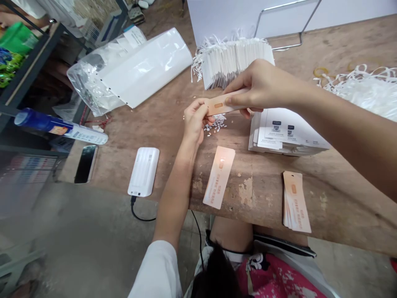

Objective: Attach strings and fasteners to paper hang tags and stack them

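An orange and cream card [218,105] is held level between both hands above the wooden table. My left hand [196,120] pinches its left end, and my right hand [256,89] grips its right end. Below the card lies a small heap of tiny white pieces [217,123]. Nearer the table's front edge rest a small stack of similar cards [219,178] and, further right, another fanned stack [295,203]. A pile of white printed cards [285,132] sits under my right forearm. Behind my hands stands a long row of white tags with strings [232,60].
On the wooden table [173,136] lie a white power bank [143,171] with a cable, a phone [86,164], a blue and white can [62,126] and a plastic bag [145,66]. White strings [369,91] heap at right, near a metal wire stand [300,35].
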`<state>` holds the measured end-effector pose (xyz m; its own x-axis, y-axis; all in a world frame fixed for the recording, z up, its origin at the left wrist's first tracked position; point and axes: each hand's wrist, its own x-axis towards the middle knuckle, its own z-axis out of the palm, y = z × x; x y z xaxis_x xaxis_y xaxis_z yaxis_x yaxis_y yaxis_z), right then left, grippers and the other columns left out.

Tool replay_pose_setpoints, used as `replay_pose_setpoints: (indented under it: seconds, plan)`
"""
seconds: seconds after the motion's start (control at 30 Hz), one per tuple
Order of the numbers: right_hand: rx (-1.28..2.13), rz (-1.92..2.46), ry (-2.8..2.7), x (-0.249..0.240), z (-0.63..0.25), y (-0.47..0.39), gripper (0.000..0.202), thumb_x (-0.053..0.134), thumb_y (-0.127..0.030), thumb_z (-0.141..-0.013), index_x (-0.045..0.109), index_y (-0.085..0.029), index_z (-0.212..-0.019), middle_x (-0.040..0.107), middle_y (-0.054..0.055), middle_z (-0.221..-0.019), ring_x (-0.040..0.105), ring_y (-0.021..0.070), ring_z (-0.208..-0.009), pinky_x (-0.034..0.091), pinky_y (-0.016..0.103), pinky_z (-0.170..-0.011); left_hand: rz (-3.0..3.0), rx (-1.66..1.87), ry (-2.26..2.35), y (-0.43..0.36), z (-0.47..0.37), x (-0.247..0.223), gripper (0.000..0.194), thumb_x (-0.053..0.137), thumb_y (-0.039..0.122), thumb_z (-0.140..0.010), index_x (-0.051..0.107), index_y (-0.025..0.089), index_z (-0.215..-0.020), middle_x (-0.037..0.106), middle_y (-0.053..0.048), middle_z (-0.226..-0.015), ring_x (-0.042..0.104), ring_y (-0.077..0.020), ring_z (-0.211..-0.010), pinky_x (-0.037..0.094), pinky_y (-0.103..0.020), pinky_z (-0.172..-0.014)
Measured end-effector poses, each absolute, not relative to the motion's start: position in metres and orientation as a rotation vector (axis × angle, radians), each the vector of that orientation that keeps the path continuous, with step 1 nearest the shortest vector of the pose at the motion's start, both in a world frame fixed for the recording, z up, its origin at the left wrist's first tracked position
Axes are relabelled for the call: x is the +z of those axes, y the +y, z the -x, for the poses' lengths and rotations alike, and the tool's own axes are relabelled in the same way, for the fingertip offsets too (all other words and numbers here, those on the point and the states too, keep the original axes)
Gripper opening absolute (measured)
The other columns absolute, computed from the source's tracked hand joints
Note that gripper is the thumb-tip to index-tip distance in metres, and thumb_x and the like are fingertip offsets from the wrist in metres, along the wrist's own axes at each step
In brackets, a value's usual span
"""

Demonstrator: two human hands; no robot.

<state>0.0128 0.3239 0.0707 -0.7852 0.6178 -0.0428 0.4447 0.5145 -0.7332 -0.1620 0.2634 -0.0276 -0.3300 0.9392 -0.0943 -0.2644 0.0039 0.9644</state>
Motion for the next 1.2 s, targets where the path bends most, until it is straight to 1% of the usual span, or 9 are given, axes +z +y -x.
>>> replay_pose_setpoints:
  seconds: [0.07,0.13,0.27,0.43,0.6,0.73,0.9,1.07,1.2]
  plan:
    - [1.093,0.905,-2.535,0.07,-0.011,0.321,0.016,0.06,-0.013,-0.079,0.075,-0.015,-0.083,0.054,-0.006,-0.043,0.044,0.0043,-0.035,0.034,0.016,-0.035,-0.777,1.504,1.328,0.264,0.162,-0.029,0.022,0.056,0.015,-0.082,0.064,0.028,-0.067,0.058,0.007,-0.05,0.058,-0.0094,-0.053,0.04,-0.026,-0.052]
    - [1.071,0.931,-2.499,0.072,-0.011,0.32,0.017,0.059,-0.011,-0.08,0.075,-0.016,-0.081,0.052,-0.006,-0.041,0.041,0.0037,-0.034,0.031,0.016,-0.034,-0.771,1.491,1.325,0.265,0.164,-0.028,0.019,0.059,0.017,-0.083,0.066,0.028,-0.07,0.06,0.006,-0.051,0.062,-0.0107,-0.061,0.043,-0.025,-0.055]
    - [1.198,0.992,-2.419,0.077,-0.016,0.321,0.02,0.056,-0.01,-0.082,0.075,-0.016,-0.087,0.052,-0.006,-0.042,0.038,0.0031,-0.034,0.025,0.017,-0.031,-0.716,1.561,1.19,0.262,0.164,-0.022,0.005,0.064,0.018,-0.082,0.066,0.021,-0.078,0.062,0.006,-0.058,0.06,-0.0051,-0.055,0.048,-0.016,-0.052]
    - [1.263,1.013,-2.38,0.079,-0.023,0.323,0.02,0.055,-0.013,-0.085,0.074,-0.018,-0.089,0.052,-0.007,-0.044,0.038,0.0024,-0.035,0.023,0.016,-0.032,-0.694,1.543,1.093,0.259,0.163,-0.015,0.003,0.066,0.02,-0.084,0.063,0.018,-0.084,0.066,0.005,-0.073,0.062,-0.0009,-0.056,0.05,-0.008,-0.053]
    - [1.273,1.017,-2.387,0.08,-0.026,0.322,0.021,0.055,-0.013,-0.086,0.074,-0.02,-0.093,0.053,-0.008,-0.045,0.039,0.0019,-0.035,0.022,0.016,-0.033,-0.768,1.497,1.048,0.256,0.165,-0.016,0.006,0.063,0.025,-0.088,0.064,0.019,-0.085,0.065,0.003,-0.078,0.061,-0.001,-0.055,0.048,-0.008,-0.05]
    - [1.292,1.0,-2.42,0.081,-0.027,0.322,0.021,0.055,-0.013,-0.087,0.074,-0.02,-0.094,0.053,-0.007,-0.046,0.04,0.0015,-0.036,0.022,0.015,-0.033,-0.788,1.451,1.041,0.254,0.164,-0.017,0.008,0.066,0.025,-0.086,0.063,0.02,-0.092,0.062,0.002,-0.078,0.056,-0.0012,-0.052,0.043,-0.01,-0.044]
    - [1.326,0.952,-2.442,0.082,-0.026,0.321,0.022,0.055,-0.01,-0.087,0.074,-0.019,-0.093,0.053,-0.008,-0.045,0.04,0.0018,-0.035,0.022,0.014,-0.031,-0.793,1.419,0.946,0.248,0.162,-0.017,0.009,0.061,0.026,-0.09,0.058,0.023,-0.098,0.061,0.001,-0.085,0.049,-0.0008,-0.049,0.037,-0.011,-0.04]
    - [1.198,0.97,-2.388,0.081,-0.024,0.316,0.022,0.055,-0.005,-0.084,0.074,-0.016,-0.084,0.047,-0.008,-0.039,0.034,0.0008,-0.031,0.016,0.013,-0.028,-0.713,1.372,0.97,0.242,0.162,-0.009,0.017,0.055,0.029,-0.093,0.052,0.028,-0.109,0.059,0.001,-0.086,0.05,-0.0014,-0.051,0.039,-0.01,-0.042]
    - [1.254,0.921,-2.419,0.083,-0.024,0.317,0.02,0.056,-0.007,-0.084,0.074,-0.016,-0.087,0.05,-0.008,-0.041,0.037,0.0016,-0.031,0.02,0.012,-0.027,-0.685,1.404,0.992,0.241,0.16,-0.005,0.018,0.054,0.027,-0.094,0.051,0.028,-0.112,0.059,0.0,-0.092,0.051,-0.0017,-0.054,0.044,-0.013,-0.047]
